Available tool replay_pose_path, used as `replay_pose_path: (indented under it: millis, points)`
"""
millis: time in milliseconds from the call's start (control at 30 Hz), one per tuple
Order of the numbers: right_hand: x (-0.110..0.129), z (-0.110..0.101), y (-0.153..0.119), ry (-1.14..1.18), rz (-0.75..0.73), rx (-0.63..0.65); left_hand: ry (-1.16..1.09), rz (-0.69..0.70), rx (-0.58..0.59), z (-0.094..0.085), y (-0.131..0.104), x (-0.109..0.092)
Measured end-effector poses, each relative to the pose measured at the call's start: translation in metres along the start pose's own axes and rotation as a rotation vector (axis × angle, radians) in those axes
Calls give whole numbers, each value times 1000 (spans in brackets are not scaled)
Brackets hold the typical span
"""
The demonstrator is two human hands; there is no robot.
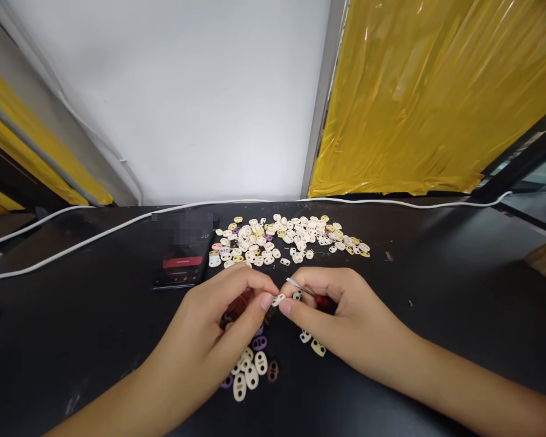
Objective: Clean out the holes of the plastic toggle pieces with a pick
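Between the fingertips of both hands is a small cream two-holed piece [278,300]. My left hand [230,321] pinches its left side, and my right hand [334,309] pinches its right side. A thin tool with a red handle [321,300] and a pale flat tip also rests in my right hand, pointing up and left. Beyond the hands lies a wide pile of cream and yellow two-holed pieces [295,230]. Below my left hand is a smaller group of cream, purple and brown pieces [251,376]. A yellow piece [318,347] lies under my right hand.
A black phone [182,255] with a lit screen lies left of the pile on the black table [409,376]. White cables [95,233] run along the table's back edge. Behind stand a white panel [218,103] and yellow sheeting [428,97]. A brown object sits at far right.
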State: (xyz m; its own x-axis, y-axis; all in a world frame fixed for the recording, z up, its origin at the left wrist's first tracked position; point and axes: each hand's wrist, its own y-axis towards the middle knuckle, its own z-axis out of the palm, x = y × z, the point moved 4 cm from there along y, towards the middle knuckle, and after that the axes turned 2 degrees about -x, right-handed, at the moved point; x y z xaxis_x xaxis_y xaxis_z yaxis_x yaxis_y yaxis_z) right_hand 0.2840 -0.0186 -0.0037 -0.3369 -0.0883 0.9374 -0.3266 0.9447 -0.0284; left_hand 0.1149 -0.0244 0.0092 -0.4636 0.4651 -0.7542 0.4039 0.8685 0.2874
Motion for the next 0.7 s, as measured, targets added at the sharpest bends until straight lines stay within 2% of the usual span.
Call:
replay_pose_path:
  millis: [267, 400, 600, 700]
  points:
    - [0, 1, -1, -4, 3, 10, -20, -50, 26, 2, 3, 2]
    - [2, -1, 1, 0, 4, 15, -15, -44, 3, -1, 2, 2]
    - [4, -31, 13, -90, -99, -6, 8, -93, -116, -19, 6, 7]
    - [0, -49, 22, -181, -135, 5, 23, -121, -89, -26, 10, 10]
